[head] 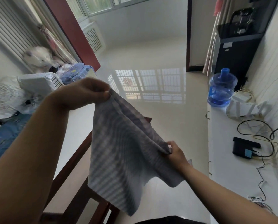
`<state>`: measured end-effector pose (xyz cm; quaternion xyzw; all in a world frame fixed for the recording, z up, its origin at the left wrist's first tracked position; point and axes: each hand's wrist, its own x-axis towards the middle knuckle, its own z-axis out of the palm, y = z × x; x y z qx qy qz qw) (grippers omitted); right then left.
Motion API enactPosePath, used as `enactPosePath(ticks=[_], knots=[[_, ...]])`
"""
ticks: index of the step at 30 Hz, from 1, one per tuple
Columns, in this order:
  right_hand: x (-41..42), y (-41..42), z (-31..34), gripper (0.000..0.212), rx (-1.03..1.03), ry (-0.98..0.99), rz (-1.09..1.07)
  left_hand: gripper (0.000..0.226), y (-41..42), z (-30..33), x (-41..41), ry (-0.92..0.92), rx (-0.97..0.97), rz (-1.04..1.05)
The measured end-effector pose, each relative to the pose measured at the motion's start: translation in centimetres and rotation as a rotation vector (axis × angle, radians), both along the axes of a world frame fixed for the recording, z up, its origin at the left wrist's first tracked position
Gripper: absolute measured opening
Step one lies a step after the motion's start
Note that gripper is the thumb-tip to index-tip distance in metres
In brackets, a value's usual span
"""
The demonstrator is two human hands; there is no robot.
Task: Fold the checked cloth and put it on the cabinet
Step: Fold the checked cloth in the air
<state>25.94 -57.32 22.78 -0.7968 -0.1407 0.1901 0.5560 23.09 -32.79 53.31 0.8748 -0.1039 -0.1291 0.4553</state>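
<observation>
I see the checked cloth (118,152) held up in the air in the middle of the view, above the pale floor (159,120); it hangs between both hands and touches nothing else. My left hand (84,92) sits at about ten o'clock from the cloth's middle, its grip pinched shut on the upper corner, thumb pressed against the fingers; my right hand (175,152) is at about three o'clock, lower down, its grip closed on another corner, where the fabric looks doubled, though blur makes the layers hard to count. A taut folded edge runs between the two hands; the rest sags down towards six o'clock in loose folds. The white cabinet (232,159) lies off at three o'clock, well apart from the cloth; its worktop carries a blue water bottle (220,88) at the far end, a small black box (243,147) nearer me, and tangled cables (264,133) around that. A dark wooden chair (80,196) stands beneath the cloth at seven o'clock; a bed (8,131) heaped with things fills the nine o'clock side.
</observation>
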Motion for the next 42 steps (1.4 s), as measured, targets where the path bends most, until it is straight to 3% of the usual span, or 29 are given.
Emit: enactPosePath(ticks=[3, 7, 10, 12, 13, 16, 17, 20, 23, 28, 33, 37, 39, 42], knots=[[-1.2, 0.3, -1.0, 0.025, -0.018, 0.080, 0.074, 0.041, -0.2, 0.0, -0.2, -0.035, 0.015, 0.037], [-1.8, 0.2, -1.1, 0.038, -0.157, 0.165, 0.349, 0.049, 0.4, -1.1, -0.4, -0.122, 0.031, 0.194], [-2.7, 1.2, -0.5, 0.030, -0.259, 0.036, 0.457, 0.045, 0.3, -1.9, -0.8, -0.147, 0.024, 0.225], [-3.4, 2.2, -0.2, 0.010, -0.244, -0.052, 0.427, 0.042, 0.1, -2.2, -1.1, -0.137, 0.001, 0.211], [-3.7, 2.6, 0.3, 0.015, -0.243, -0.104, 0.405, 0.041, 0.1, -2.2, -1.2, -0.116, -0.015, 0.186], [-3.4, 3.2, 0.6, 0.060, -0.164, -0.305, 0.257, 0.037, 0.1, -1.6, -1.5, -0.034, -0.036, 0.096], [-2.9, 3.3, 0.7, 0.065, -0.164, -0.353, 0.242, 0.036, 0.2, -1.3, -1.6, -0.012, -0.035, 0.069], [-1.9, 2.9, 1.7, 0.035, -0.198, -0.565, 0.205, 0.031, 0.3, -0.4, -1.8, 0.012, -0.085, 0.019], [-0.7, 2.6, 2.8, 0.024, -0.140, -0.761, 0.131, 0.017, 0.2, 0.1, -1.6, -0.075, -0.120, 0.049], [-0.9, 3.2, 3.9, 0.024, -0.078, -0.883, 0.064, 0.040, 0.7, 0.4, -0.7, -0.323, -0.118, 0.225], [1.6, 2.9, 4.0, 0.033, -0.018, -0.698, 0.152, 0.030, 0.2, 0.3, -0.9, -0.161, -0.092, -0.006], [2.9, 2.6, 4.5, 0.062, -0.038, -0.258, 0.461, 0.026, -0.1, 0.2, -0.5, -0.015, -0.065, -0.122], [2.9, 3.0, 4.1, 0.067, -0.105, -0.243, 0.578, 0.025, 0.2, 0.0, -0.4, 0.028, -0.070, -0.146], [2.3, 3.6, 4.0, 0.053, -0.173, -0.258, 0.717, 0.024, 0.8, -0.3, -0.4, 0.057, -0.099, -0.128]])
